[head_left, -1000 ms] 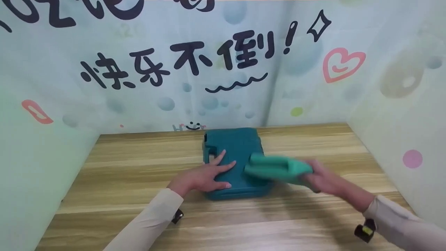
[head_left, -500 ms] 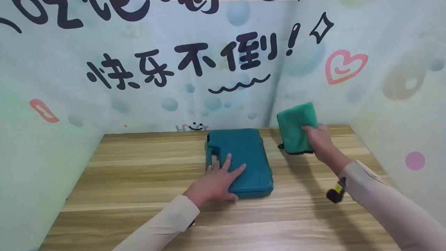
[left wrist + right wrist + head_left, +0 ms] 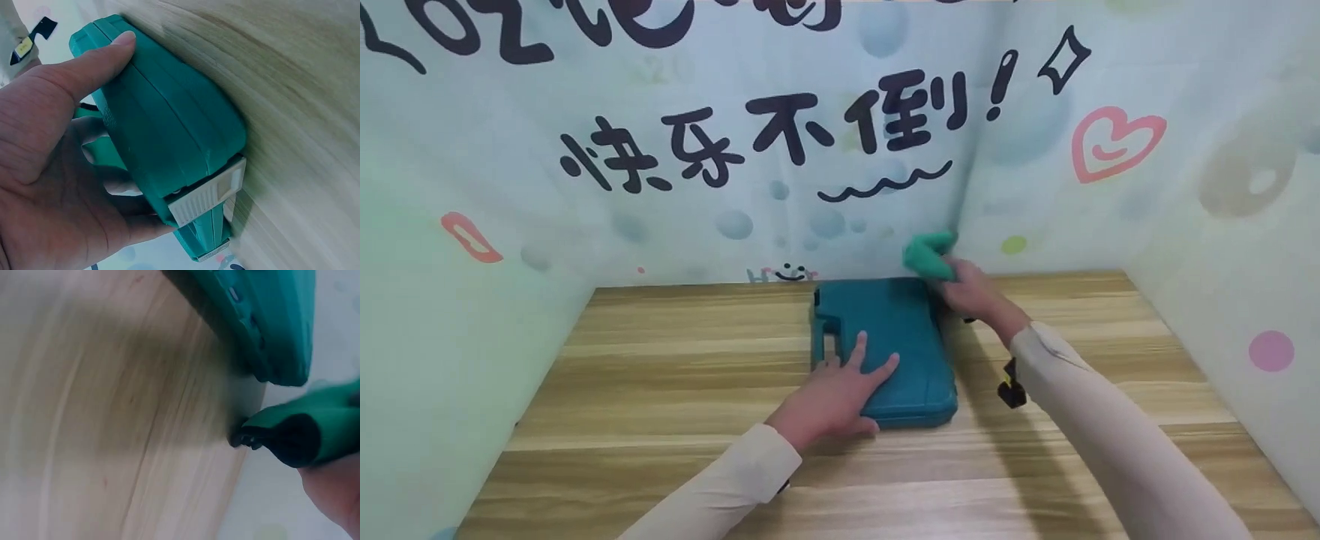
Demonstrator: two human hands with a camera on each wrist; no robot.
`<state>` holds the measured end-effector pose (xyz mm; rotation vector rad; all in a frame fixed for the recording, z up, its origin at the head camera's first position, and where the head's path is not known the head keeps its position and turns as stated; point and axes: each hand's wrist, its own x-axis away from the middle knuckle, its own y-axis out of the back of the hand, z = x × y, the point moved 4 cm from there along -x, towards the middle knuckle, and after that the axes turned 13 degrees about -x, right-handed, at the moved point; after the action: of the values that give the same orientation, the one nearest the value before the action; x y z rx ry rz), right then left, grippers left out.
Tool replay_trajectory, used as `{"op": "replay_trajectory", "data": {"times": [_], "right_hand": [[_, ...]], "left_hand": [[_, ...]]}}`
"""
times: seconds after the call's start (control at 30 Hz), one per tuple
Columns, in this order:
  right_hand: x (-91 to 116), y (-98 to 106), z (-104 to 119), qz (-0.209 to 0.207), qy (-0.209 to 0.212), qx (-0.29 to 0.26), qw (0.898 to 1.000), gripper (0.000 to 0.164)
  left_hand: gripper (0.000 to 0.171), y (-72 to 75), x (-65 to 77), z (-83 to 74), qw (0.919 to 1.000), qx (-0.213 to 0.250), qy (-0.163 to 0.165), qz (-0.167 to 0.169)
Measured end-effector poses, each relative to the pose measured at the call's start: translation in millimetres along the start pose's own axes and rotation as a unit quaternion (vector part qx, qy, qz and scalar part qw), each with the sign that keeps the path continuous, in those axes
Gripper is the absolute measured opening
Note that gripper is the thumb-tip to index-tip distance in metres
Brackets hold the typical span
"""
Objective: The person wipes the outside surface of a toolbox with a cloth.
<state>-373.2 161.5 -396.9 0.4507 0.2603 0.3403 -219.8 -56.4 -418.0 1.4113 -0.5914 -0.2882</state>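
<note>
A teal plastic carrying case [image 3: 877, 315] lies flat on the wooden table, its handle side facing left. My left hand [image 3: 829, 397] rests on its near left part with fingers spread over the lid. In the left wrist view the thumb touches the side of the case [image 3: 169, 118], near a pale latch [image 3: 208, 191]. My right hand [image 3: 975, 292] grips a folded green cloth [image 3: 928, 256] with black edging at the case's far right corner. The right wrist view shows the cloth [image 3: 304, 419] beside the case's end.
The wooden table [image 3: 675, 375] ends at a printed backdrop [image 3: 720, 195] just behind the case. Pale side panels [image 3: 450, 337] border it left and right. A small black device [image 3: 1011, 386] hangs at the right wrist.
My right hand moved the cloth from over the case's near right side out to the right, then left to the far right corner. My left hand stays on the case.
</note>
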Motion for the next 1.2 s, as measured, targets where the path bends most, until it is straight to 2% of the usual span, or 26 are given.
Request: {"op": "replay_trajectory", "data": {"times": [0.07, 0.17, 0.23, 0.37, 0.5, 0.7, 0.8, 0.93, 1.1, 1.2], "right_hand": [[-3.8, -9.8, 0.1, 0.048, -0.01, 0.026, 0.998, 0.028], [-10.3, -16.3, 0.7, 0.082, -0.02, 0.06, 0.995, 0.041], [-15.2, -16.6, 0.4, 0.083, -0.036, 0.065, 0.994, 0.036], [-24.0, -16.3, -1.2, 0.079, -0.056, 0.084, 0.992, 0.016], [-32.8, -19.2, -3.3, 0.074, -0.078, 0.102, 0.989, 0.017], [-40.7, -29.0, -9.9, 0.069, -0.13, 0.08, 0.986, 0.019], [-42.5, -30.3, -12.4, 0.062, -0.142, 0.074, 0.985, 0.019], [-44.3, -30.4, -14.0, 0.063, -0.142, 0.076, 0.985, 0.018], [-49.8, -29.2, -12.1, 0.073, -0.107, 0.113, 0.985, 0.024], [-52.7, -31.7, -9.5, 0.078, -0.111, 0.121, 0.983, 0.023]], "left_hand": [[0.097, -0.4, -0.9, -0.4, 1.0, 0.001, 0.001, 0.005], [0.097, -1.1, -2.5, -0.3, 0.9999, 0.002, 0.004, 0.011], [0.097, -0.8, -2.9, -0.6, 0.9999, 0.003, 0.003, 0.012], [0.097, -0.9, -2.1, -1.8, 0.9998, 0.009, -0.002, 0.016], [0.096, -1.7, -0.1, -1.0, 0.9998, 0.013, -0.003, 0.016], [0.096, -1.9, 4.4, 2.8, 0.9998, 0.018, -0.004, 0.01], [0.096, -2.6, 4.4, 3.7, 0.9996, 0.028, -0.004, 0.009], [0.097, -4.7, 3.8, 4.0, 0.9993, 0.034, -0.003, 0.011], [0.097, -4.0, 2.2, 3.5, 0.9994, 0.034, -0.01, 0.005], [0.096, -3.9, 2.0, 3.4, 0.9993, 0.034, -0.01, 0.007]]}}
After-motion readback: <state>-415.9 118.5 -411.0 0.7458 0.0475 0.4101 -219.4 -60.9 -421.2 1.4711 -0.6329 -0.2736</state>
